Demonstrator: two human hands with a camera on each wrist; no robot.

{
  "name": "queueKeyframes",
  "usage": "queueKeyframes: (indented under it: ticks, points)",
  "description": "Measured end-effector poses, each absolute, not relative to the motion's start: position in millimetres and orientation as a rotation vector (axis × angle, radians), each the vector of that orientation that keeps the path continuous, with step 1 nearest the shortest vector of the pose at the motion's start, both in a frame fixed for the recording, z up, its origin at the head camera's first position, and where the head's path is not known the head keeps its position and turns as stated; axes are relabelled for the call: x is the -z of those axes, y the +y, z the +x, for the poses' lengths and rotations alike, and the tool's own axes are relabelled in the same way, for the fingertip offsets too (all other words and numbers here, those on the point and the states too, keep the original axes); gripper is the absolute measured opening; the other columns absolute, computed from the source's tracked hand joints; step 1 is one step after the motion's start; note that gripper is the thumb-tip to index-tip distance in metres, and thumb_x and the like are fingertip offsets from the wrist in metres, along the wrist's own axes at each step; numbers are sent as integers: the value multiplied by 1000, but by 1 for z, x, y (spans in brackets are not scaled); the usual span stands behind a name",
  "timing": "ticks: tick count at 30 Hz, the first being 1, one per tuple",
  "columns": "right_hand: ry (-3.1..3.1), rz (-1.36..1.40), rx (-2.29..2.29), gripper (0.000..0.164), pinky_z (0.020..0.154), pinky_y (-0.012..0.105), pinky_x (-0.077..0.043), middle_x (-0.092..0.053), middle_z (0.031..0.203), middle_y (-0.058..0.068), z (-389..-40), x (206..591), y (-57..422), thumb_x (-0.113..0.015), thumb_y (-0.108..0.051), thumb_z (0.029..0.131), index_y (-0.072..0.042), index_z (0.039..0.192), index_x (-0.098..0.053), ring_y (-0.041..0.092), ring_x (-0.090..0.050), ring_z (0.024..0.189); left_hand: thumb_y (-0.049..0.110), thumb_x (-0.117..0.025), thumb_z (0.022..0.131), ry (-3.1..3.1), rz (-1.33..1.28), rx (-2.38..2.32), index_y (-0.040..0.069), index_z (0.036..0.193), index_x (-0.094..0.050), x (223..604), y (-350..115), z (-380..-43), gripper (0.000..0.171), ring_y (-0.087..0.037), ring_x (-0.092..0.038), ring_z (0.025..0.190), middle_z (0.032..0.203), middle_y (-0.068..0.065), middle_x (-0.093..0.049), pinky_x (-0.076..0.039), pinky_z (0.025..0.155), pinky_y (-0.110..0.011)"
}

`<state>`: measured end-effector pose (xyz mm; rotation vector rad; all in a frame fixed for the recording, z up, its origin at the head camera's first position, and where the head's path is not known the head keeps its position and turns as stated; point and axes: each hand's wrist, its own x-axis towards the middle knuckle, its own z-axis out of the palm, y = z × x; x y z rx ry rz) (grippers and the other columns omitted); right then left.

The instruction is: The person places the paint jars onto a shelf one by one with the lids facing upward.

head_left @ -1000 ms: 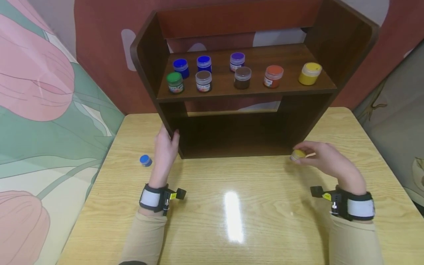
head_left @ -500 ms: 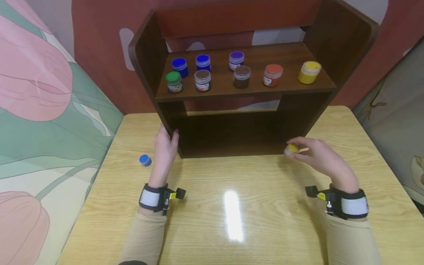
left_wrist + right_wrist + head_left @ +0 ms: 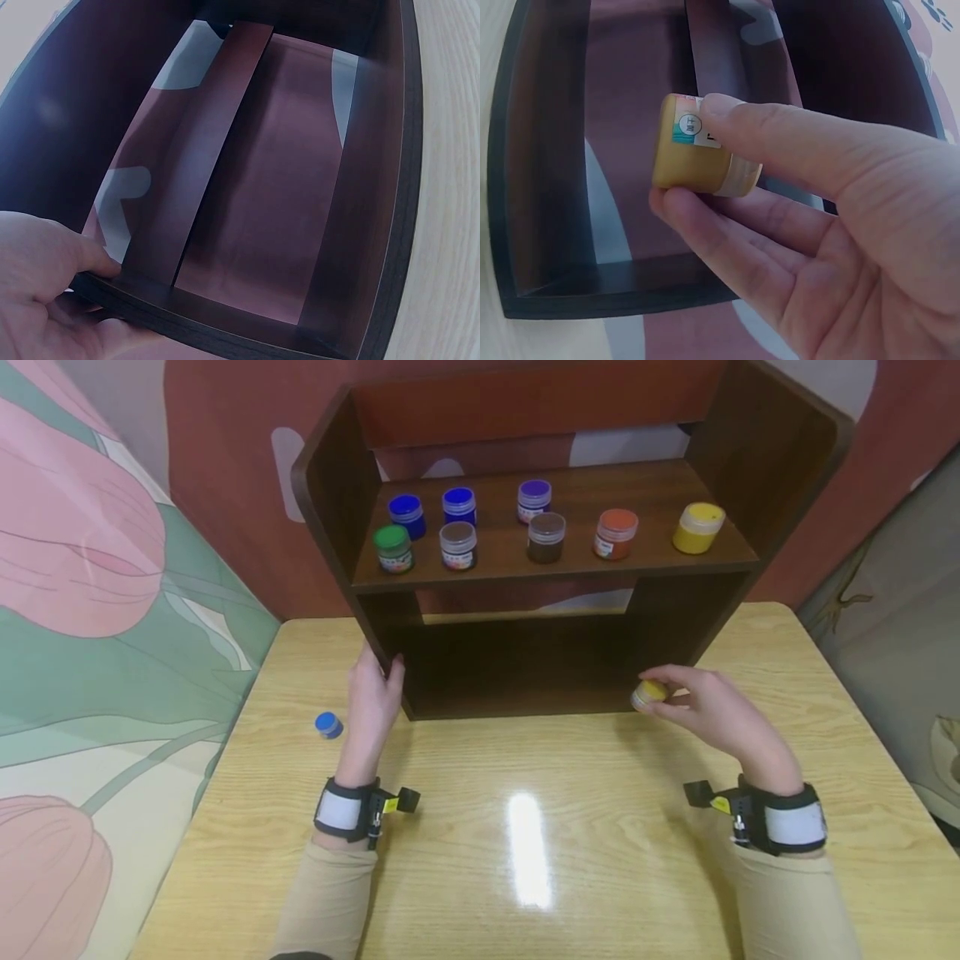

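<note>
Between thumb and fingers, my right hand (image 3: 708,706) pinches a small yellow paint jar (image 3: 648,695) at the front right of the lower shelf. In the right wrist view the same paint jar (image 3: 694,150) lies tilted on its side in the grip, with part of its label showing. My left hand (image 3: 375,693) grips the left side panel of the dark brown shelf unit (image 3: 525,575); its fingers go behind the panel and are hidden in the head view. In the left wrist view the thumb (image 3: 97,259) presses on the panel's edge.
On the upper shelf stand several paint jars: green (image 3: 393,548), blue (image 3: 407,516), brown (image 3: 546,537), purple (image 3: 534,501), red (image 3: 616,533) and yellow (image 3: 698,527). A small blue-lidded jar (image 3: 328,725) is on the wooden table (image 3: 450,860), left of my left hand.
My right hand has moved left and slightly back with the yellow paint jar, over the front edge of the lower shelf. My left hand stays on the side panel.
</note>
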<state>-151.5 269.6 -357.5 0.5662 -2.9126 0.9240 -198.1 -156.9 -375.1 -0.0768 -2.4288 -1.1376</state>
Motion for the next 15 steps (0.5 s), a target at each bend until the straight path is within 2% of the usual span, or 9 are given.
queueKeyframes:
  ticks: [4,8,11,15]
  points:
    - [-2887,597,-872,34,80,45,-61,-74,100,8,-154,351,266,-78,-13,86,-4,117,-69,18,-64,87,10,-58,98,-2429,-86,1138,-2,120,-56,375,-157,-199,25,-40,-67,108,117,-26,-68,-59,87,-51]
    - [-2905,618,-877,34,82,47,-60,-73,104,11,-156,342,264,-77,-14,87,-3,119,-69,22,-68,89,8,-58,98,-2428,-90,1130,-2,120,-56,375,-158,-199,24,-40,-67,107,116,-25,-68,-59,86,-51]
    - [-2930,626,-885,36,80,42,-61,-73,110,14,-157,335,262,-77,-15,88,-3,120,-68,25,-72,91,9,-59,98,-2435,-84,1120,-2,119,-57,375,-158,-199,24,-41,-68,106,115,-25,-68,-59,86,-52]
    - [-2947,654,-842,38,75,34,-60,-72,112,15,-159,327,259,-77,-17,88,-4,122,-68,23,-73,89,9,-59,98,-2438,-80,1121,-2,119,-57,375,-158,-198,24,-43,-67,108,115,-26,-68,-58,89,-52]
